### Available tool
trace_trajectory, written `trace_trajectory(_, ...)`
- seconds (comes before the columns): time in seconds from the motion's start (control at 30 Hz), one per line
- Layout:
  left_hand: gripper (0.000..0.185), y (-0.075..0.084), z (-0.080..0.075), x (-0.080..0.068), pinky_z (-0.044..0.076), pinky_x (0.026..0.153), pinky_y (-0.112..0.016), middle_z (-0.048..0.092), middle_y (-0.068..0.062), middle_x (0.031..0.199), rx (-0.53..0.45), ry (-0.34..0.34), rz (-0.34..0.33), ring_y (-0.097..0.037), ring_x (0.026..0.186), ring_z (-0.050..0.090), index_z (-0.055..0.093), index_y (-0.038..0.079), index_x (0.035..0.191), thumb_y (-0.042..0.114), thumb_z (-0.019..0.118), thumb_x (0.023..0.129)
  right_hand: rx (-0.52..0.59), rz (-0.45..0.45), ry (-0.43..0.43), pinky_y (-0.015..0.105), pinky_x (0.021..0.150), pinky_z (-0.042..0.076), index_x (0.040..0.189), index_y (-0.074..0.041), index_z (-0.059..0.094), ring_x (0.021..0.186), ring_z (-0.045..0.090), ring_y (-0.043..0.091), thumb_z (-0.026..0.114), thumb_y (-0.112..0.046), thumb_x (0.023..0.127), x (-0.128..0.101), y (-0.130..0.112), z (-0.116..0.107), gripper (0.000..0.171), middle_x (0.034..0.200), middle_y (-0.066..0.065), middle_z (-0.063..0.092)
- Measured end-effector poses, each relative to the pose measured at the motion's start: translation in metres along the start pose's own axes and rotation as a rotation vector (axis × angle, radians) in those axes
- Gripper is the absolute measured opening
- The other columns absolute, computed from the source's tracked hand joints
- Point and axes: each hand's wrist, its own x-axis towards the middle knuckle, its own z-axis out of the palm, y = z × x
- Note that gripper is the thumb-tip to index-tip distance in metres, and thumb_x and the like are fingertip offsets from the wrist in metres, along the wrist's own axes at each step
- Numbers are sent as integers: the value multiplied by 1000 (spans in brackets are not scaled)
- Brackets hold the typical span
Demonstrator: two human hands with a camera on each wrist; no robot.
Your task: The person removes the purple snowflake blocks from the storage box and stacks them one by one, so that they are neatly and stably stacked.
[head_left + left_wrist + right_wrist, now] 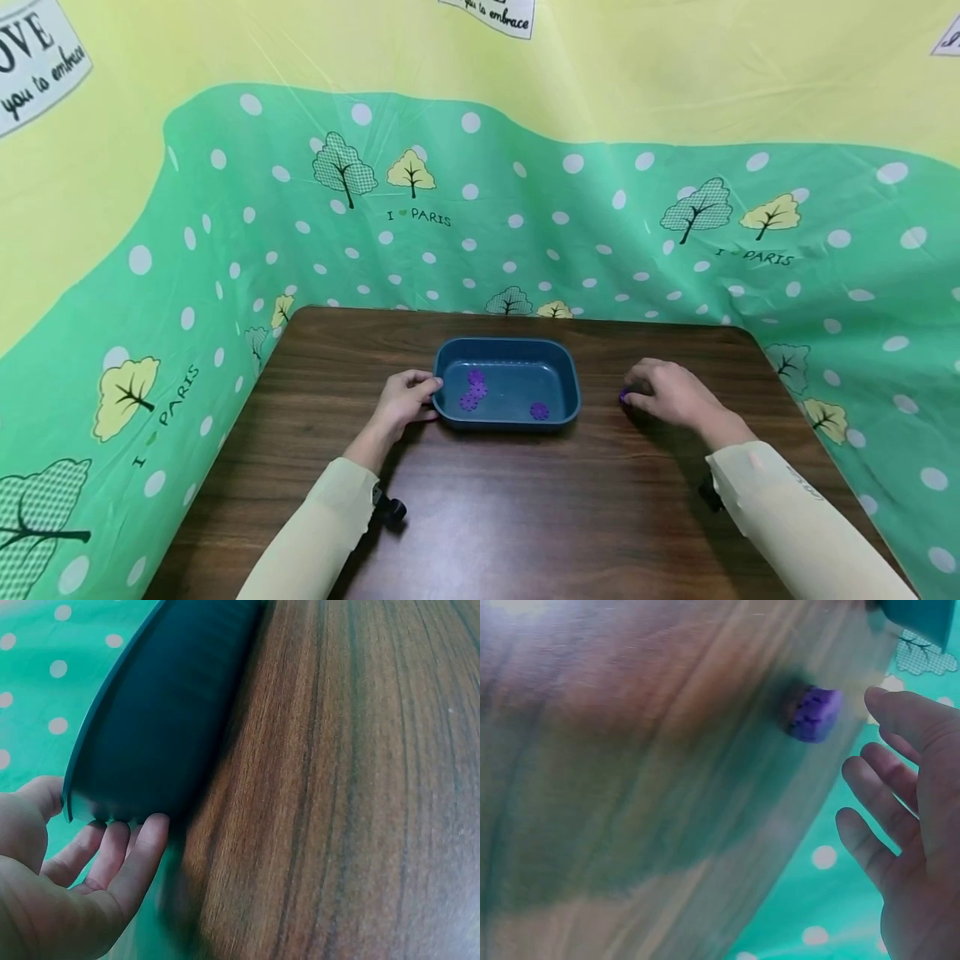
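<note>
A blue rectangular plastic tray (504, 427) stands on the table. My left hand (405, 398) holds its left end, thumb at the rim and fingers against the outer wall (142, 761). Several flat purple discs with notched edges (477, 390) lie in the left part of the tray, and another purple disc (539, 411) lies toward its right front. To the tray's right, my right hand (667, 392) reaches over the table beside a small purple notched piece (815, 715). In the right wrist view the thumb and fingers are spread apart, with a gap between them and the piece.
The dark wood-grain table (495, 517) carries the tray. Behind it and at the sides hangs a green and yellow cloth (600, 196) with white dots and printed trees. A dark wrist device (392, 508) shows under the left sleeve.
</note>
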Motion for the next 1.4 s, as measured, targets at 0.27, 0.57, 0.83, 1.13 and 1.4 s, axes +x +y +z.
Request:
trace_trajectory(0.27, 35, 1, -1, -1, 67, 76, -40, 66, -18, 111, 15, 7, 0, -22, 88, 67, 66, 0, 125, 18, 72, 97, -7, -23, 14, 51, 85, 61, 111, -10, 74, 97, 69, 25, 80, -25, 90, 13, -15, -17, 26, 109, 6, 71)
trace_trajectory(0.57, 35, 0, -2, 0, 67, 74, -40, 66, -17, 109, 15, 9, 2, -20, 85, 67, 66, -1, 125, 17, 72, 96, -7, -102, 46, 49, 87, 61, 112, -10, 74, 101, 69, 25, 79, -28, 90, 31, -41, -25, 29, 111, 6, 72)
trace_trajectory(0.83, 35, -2, -1, -1, 67, 75, -39, 66, -16, 109, 20, 14, -1, -19, 85, 67, 66, 0, 126, 18, 72, 96, 8, -136, 43, 47, 88, 61, 112, -11, 75, 101, 69, 22, 80, -29, 90, 47, -65, -24, 29, 111, 3, 72)
trace_trajectory(1.13, 33, -1, 1, -2, 67, 75, -40, 66, -16, 110, 25, 18, 1, -19, 85, 66, 67, 1, 124, 18, 72, 96, 1, -157, 5, 44, 89, 61, 114, -12, 75, 99, 67, 22, 79, -32, 91, 61, -88, -19, 31, 115, 2, 70)
trace_trajectory(1.4, 33, -1, 1, 0, 67, 74, -38, 65, -15, 109, 21, 17, -3, -20, 86, 66, 67, 1, 124, 18, 73, 96, 11, -195, -40, 44, 88, 61, 114, -11, 75, 98, 67, 24, 79, -31, 91, 69, -106, -11, 30, 112, 6, 70)
